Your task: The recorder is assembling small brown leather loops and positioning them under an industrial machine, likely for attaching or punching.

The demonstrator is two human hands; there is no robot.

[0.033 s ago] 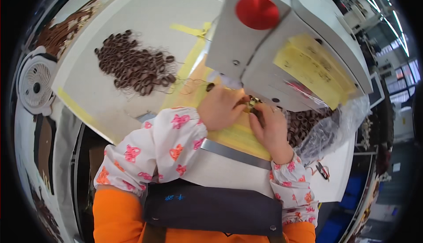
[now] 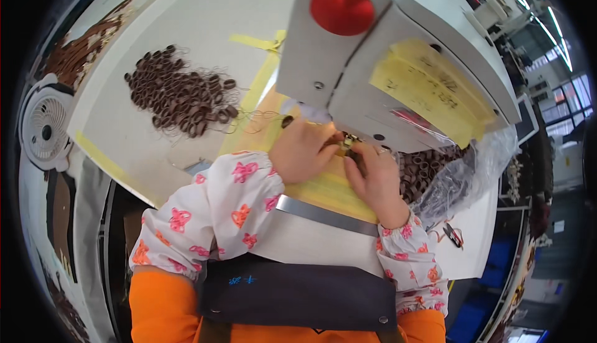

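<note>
Head view: both hands' grip (image 2: 345,147) pinching small brown loop (image 2: 352,152).

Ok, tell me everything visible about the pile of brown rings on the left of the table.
The pile of brown rings is a loose heap of small dark brown loops, looking like leather or elastic bands, with thin threads trailing from them. It lies flat on the pale table, left of the grey sewing machine. Neither hand touches it; a single stray ring lies nearer the left hand.
</note>
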